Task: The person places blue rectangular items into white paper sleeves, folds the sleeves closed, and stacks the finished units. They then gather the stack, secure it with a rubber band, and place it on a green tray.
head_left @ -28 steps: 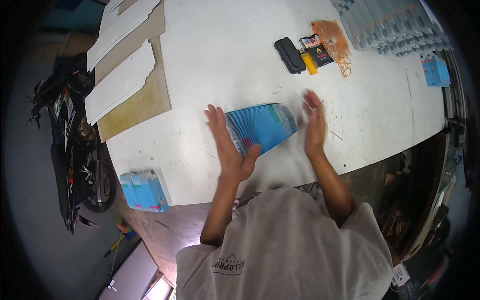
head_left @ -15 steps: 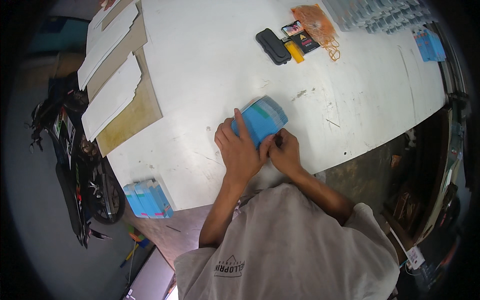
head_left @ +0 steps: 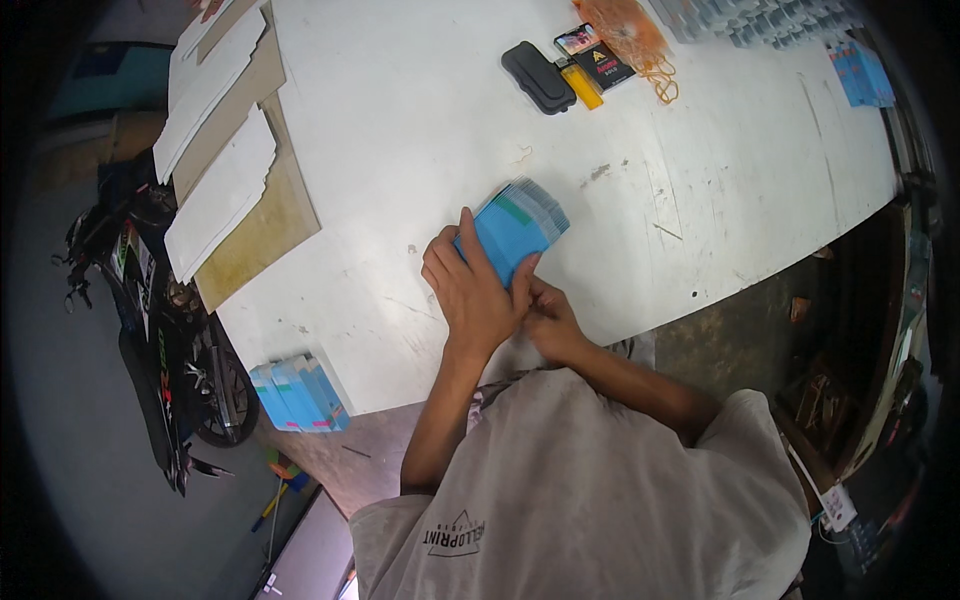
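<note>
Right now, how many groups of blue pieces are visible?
3: a stack in the left hand, a group at the table's near left corner, another group by its right edge.

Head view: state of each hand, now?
Left hand: closed on the stack of blue printed cards.
Right hand: fingers curled near the left thumb; can't tell if it's holding anything.

black lettering (head_left: 455, 541) on grey shirt (head_left: 610, 480), red print (head_left: 606, 67) on black pack (head_left: 612, 76), perhaps red letters (head_left: 163, 365) on motorcycle (head_left: 150, 395)

on the table (head_left: 370, 130), sheets (head_left: 222, 198) lie left of the card stack (head_left: 505, 228), a case (head_left: 538, 77) beyond it.
</note>
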A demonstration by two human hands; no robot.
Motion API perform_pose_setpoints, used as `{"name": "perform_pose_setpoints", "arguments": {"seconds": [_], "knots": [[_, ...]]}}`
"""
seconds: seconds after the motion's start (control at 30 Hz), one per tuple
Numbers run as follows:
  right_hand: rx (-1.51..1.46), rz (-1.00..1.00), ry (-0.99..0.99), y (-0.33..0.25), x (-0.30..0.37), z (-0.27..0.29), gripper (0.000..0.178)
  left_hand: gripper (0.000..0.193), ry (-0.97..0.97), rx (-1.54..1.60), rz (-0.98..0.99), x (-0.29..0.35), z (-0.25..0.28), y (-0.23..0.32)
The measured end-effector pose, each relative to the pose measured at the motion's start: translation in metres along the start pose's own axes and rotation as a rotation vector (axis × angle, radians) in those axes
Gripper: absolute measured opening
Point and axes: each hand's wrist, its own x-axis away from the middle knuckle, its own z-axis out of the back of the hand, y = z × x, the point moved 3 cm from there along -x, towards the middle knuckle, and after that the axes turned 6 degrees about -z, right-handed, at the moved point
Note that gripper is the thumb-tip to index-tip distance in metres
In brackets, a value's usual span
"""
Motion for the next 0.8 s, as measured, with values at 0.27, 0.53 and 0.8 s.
{"name": "perform_pose_setpoints", "arguments": {"seconds": [0.27, 0.53, 0.8], "knots": [[-0.336, -0.187, -0.043, 0.020, 0.002, -0.004, 0.019, 0.091, 0.029, 0.054, 0.067, 0.003, -0.004, 0.002], [-0.338, -0.117, -0.018, 0.018, 0.010, -0.016, 0.017, 0.089, 0.003, 0.064, 0.144, 0.007, -0.007, 0.009], [-0.205, -0.063, 0.077, 0.019, 0.014, -0.004, 0.014, 0.090, -0.142, -0.177, 0.128, -0.003, -0.001, 0.013]]}}
